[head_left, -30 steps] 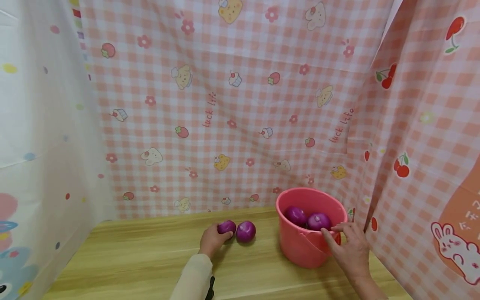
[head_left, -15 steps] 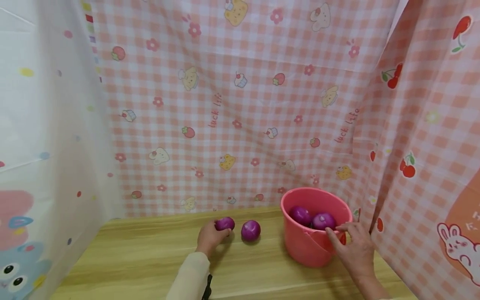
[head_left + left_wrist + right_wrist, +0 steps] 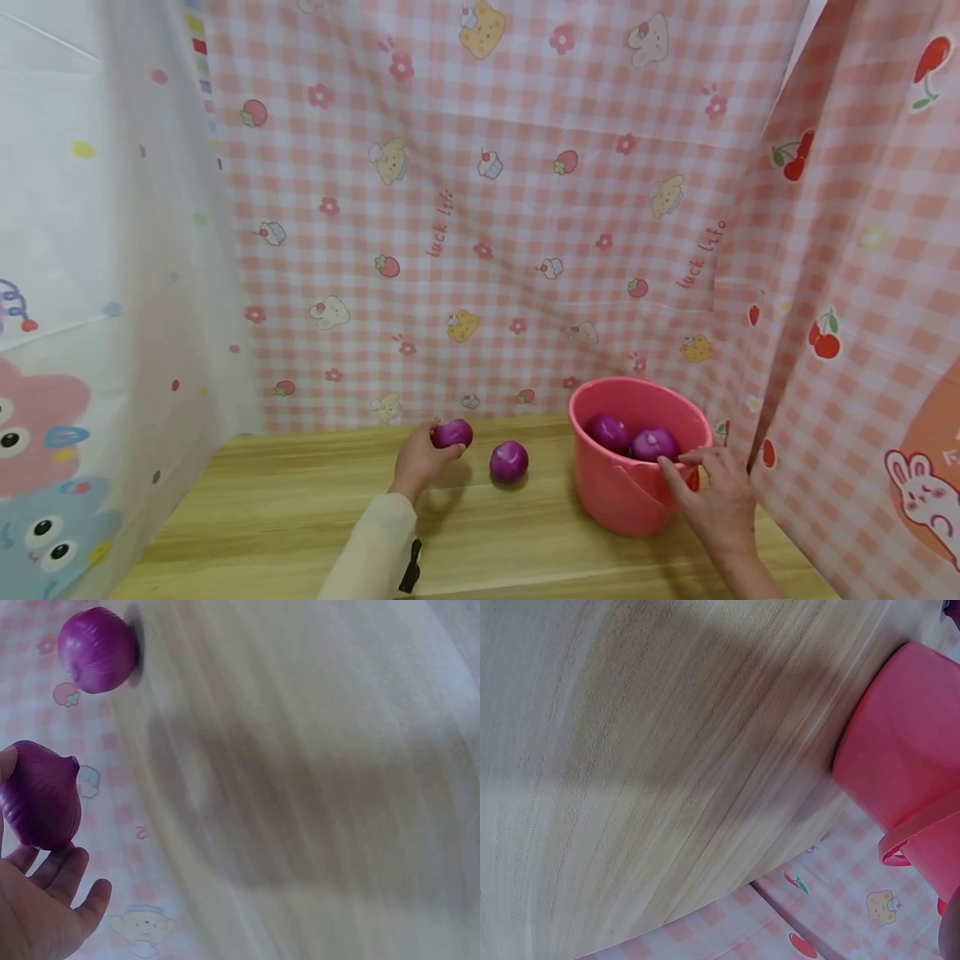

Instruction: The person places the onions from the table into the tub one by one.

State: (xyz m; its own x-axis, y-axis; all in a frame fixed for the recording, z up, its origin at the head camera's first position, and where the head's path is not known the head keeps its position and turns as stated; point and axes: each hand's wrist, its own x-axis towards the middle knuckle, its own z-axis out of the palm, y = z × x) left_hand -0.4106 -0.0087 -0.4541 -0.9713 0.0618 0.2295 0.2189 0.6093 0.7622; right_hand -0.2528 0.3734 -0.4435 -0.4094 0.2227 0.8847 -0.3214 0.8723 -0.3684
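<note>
My left hand [image 3: 420,461] holds a red onion [image 3: 453,433] between thumb and fingers, raised a little off the tabletop. In the left wrist view the held onion [image 3: 43,796] has its pointed tip free of the fingers. A second red onion [image 3: 509,462] lies on the table to the right of that hand. Further right stands a pink bucket [image 3: 622,504] with two red onions inside, one onion [image 3: 609,433] behind the other onion [image 3: 655,445]. My right hand [image 3: 720,504] grips the bucket's near right rim with thumb and fingers; its view shows mostly the bucket's side [image 3: 911,742].
The wood-grain table [image 3: 300,517] runs back to a pink checked curtain [image 3: 420,367]. White sheeting [image 3: 150,333] hangs at the left, and another checked curtain [image 3: 847,400] closes the right side near the bucket. A handle [image 3: 922,825] hangs on the bucket.
My left hand has lifted its onion off the table and away from the neighbouring onion, which stays put. My right hand keeps its place on the bucket rim. The head view has shifted slightly left.
</note>
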